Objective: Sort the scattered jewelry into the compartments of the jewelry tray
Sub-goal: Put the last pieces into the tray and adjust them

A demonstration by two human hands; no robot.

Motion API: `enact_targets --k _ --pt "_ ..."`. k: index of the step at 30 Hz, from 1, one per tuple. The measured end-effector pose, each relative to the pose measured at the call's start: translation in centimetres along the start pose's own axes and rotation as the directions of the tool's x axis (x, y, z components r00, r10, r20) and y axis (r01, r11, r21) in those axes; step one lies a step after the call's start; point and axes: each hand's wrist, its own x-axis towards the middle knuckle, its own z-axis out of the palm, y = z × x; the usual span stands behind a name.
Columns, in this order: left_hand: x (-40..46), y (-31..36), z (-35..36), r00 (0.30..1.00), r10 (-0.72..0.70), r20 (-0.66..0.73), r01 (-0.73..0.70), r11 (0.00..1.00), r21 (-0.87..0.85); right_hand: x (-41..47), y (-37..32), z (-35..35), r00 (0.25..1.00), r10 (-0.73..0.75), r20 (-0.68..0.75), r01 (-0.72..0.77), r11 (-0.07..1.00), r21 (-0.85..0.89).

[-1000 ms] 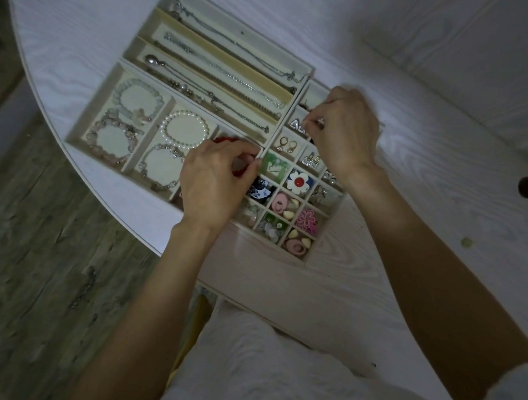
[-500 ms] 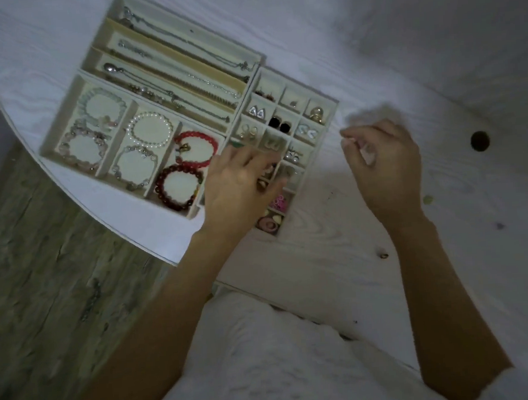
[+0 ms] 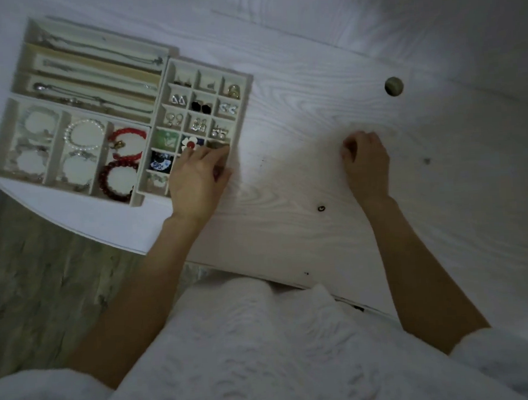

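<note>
Both hands are over the white table (image 3: 282,112). The left hand (image 3: 198,180) lies flat on the near right corner of the jewelry tray (image 3: 245,86), its fingers straight and spread over the lowest small compartments, covering what sits in them. The right hand (image 3: 366,162) rests on the bare tabletop well to the right of the tray, fingers curled inward toward the palm; whether it pinches anything is too small and dim to tell.

The tray sits at the table's left edge. Its long compartments at the far side hold thin chains (image 3: 99,49). Its left section holds bracelets: a pearl bracelet (image 3: 84,133), two red bead bracelets (image 3: 128,143) one nearer than the other, and pale ones further left. The grid of small compartments on the right holds earrings, among them a triangle pair (image 3: 178,100), a black pair (image 3: 201,106), a gold piece (image 3: 233,91) and a white flower with a red centre (image 3: 190,143) just beyond the left fingertips.

A small dark ring-shaped item (image 3: 320,208) lies alone on the table between the two forearms. A round hole (image 3: 393,86) shows in the tabletop farther away.
</note>
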Motion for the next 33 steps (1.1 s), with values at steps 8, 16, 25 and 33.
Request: enact_targets --k 8,16,25,33 --pt "0.0 0.2 0.2 1.0 -0.016 -0.004 0.016 1.0 -0.019 -1.3 -2.4 2.0 0.908 -0.418 -0.033 0.414 0.907 -0.079" --pt "-0.1 -0.1 0.1 0.997 0.041 -0.061 -0.04 0.999 0.022 -0.9 -0.8 1.3 0.895 -0.446 -0.014 0.446 0.895 -0.028" --pt "-0.4 -0.9 -0.8 0.997 -0.02 -0.072 0.008 0.986 -0.164 -0.2 -1.5 0.7 0.985 -0.175 -0.012 0.175 0.979 0.102" --pt "-0.6 -7.1 -4.0 0.933 -0.305 -0.193 0.259 0.938 -0.231 0.1 -9.0 1.2 0.94 -0.271 0.209 0.221 0.946 0.236"
